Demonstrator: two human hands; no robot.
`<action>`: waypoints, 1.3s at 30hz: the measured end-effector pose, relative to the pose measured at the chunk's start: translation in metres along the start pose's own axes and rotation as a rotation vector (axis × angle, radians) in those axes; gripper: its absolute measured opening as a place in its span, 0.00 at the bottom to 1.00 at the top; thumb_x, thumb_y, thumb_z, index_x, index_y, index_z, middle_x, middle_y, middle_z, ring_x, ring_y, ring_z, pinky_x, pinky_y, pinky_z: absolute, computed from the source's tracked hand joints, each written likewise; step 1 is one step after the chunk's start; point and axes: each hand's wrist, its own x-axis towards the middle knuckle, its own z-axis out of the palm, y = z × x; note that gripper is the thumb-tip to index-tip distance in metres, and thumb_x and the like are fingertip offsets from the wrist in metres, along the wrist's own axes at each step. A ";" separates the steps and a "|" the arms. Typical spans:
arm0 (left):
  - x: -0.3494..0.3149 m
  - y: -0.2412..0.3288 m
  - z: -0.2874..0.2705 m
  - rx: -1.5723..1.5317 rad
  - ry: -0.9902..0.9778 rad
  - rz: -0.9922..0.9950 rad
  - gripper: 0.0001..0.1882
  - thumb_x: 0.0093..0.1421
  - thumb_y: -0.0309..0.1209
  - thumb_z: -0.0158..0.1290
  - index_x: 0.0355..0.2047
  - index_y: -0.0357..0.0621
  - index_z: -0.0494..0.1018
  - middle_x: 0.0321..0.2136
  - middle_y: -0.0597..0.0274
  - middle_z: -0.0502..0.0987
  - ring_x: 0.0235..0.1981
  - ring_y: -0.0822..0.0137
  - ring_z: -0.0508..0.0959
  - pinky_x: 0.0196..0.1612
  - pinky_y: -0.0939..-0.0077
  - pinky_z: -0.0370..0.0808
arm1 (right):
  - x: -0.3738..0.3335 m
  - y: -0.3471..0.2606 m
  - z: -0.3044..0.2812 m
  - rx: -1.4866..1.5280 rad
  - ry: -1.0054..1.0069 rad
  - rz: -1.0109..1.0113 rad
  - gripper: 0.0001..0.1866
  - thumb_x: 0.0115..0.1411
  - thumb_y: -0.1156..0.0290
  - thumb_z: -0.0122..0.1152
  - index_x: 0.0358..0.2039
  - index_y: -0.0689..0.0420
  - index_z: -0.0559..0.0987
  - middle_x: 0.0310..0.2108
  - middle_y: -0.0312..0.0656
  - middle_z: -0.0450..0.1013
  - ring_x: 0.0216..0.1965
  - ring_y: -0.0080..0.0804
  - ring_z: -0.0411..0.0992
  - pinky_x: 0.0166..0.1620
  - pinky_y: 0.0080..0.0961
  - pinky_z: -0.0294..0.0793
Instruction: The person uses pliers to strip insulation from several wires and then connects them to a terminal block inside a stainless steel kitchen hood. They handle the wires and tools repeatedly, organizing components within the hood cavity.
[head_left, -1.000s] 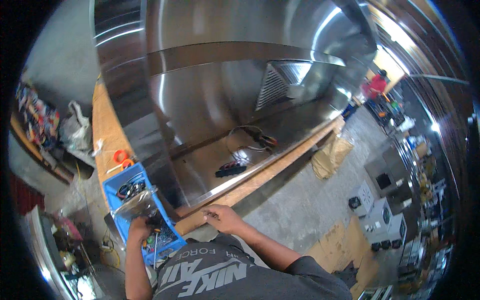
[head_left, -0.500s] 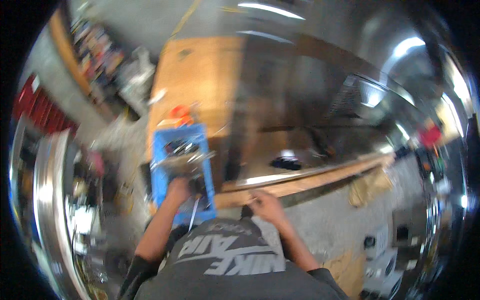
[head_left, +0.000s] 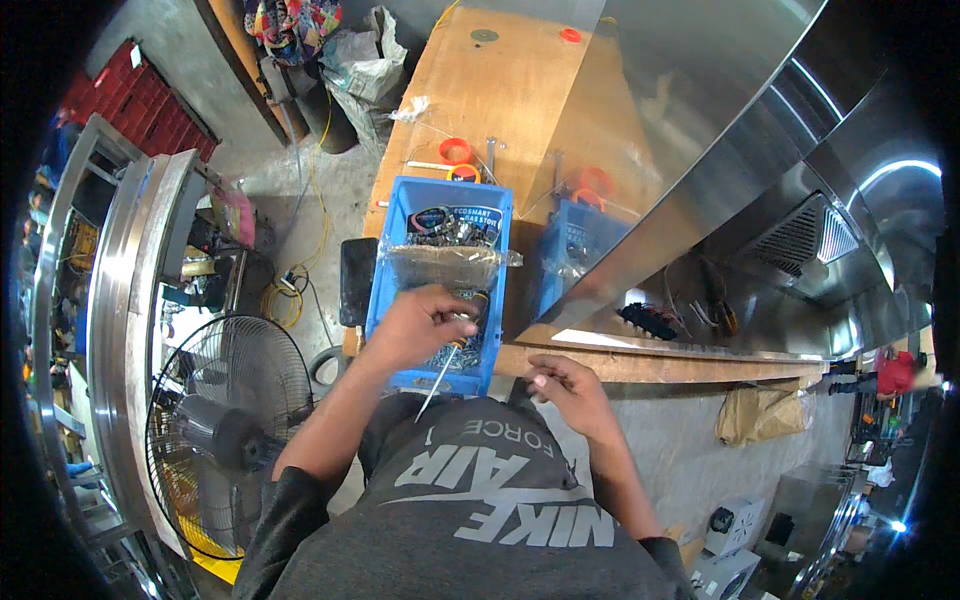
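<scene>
My left hand [head_left: 425, 325] is over the near part of a blue plastic bin [head_left: 505, 250], its fingers curled together; what they pinch, if anything, is hidden. Crossing beneath these fingers is a screwdriver [head_left: 438, 378] with a yellow-and-black handle, its pale shaft reaching over the bin's near rim. I cannot tell whether the hand grips it. Small metal fasteners [head_left: 457, 358] lie in the near compartment, and more metal pieces lie beyond a taped brown divider [head_left: 440, 268]. By the wooden table edge, my right hand [head_left: 570, 392] has its thumb and fingers bent together; anything inside is too small to make out.
Orange-red rings [head_left: 455, 151] stand behind the bin on the wooden tabletop [head_left: 500, 80]. To the right rises a large reflective steel hood [head_left: 700, 150]. A black flat object [head_left: 358, 282] sits beside the bin. On the left are a caged fan [head_left: 235, 430] and yellow cable [head_left: 318, 200].
The view has swung and sharpened. My left hand has come up from deep in the bin to above the screwdriver. My right hand remains near the table edge.
</scene>
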 end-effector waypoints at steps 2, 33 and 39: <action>-0.009 0.009 0.016 0.017 -0.080 0.165 0.13 0.52 0.30 0.62 0.39 0.45 0.79 0.28 0.57 0.77 0.30 0.60 0.78 0.34 0.69 0.74 | 0.012 -0.031 0.022 0.342 -0.090 0.160 0.17 0.62 0.69 0.60 0.48 0.64 0.75 0.36 0.41 0.76 0.36 0.27 0.75 0.37 0.23 0.75; -0.011 -0.080 0.069 0.802 -0.156 -0.033 0.06 0.52 0.29 0.51 0.28 0.42 0.76 0.25 0.50 0.79 0.29 0.51 0.81 0.31 0.56 0.78 | -0.003 0.028 -0.002 0.024 0.036 0.147 0.12 0.60 0.78 0.56 0.44 0.66 0.75 0.29 0.38 0.75 0.30 0.22 0.73 0.36 0.20 0.73; 0.002 -0.074 0.076 0.899 -0.274 -0.071 0.08 0.53 0.29 0.52 0.30 0.41 0.79 0.26 0.48 0.80 0.29 0.51 0.82 0.32 0.57 0.79 | 0.001 0.033 -0.006 -0.015 0.031 0.152 0.13 0.59 0.77 0.58 0.44 0.67 0.75 0.30 0.40 0.75 0.31 0.24 0.74 0.37 0.21 0.73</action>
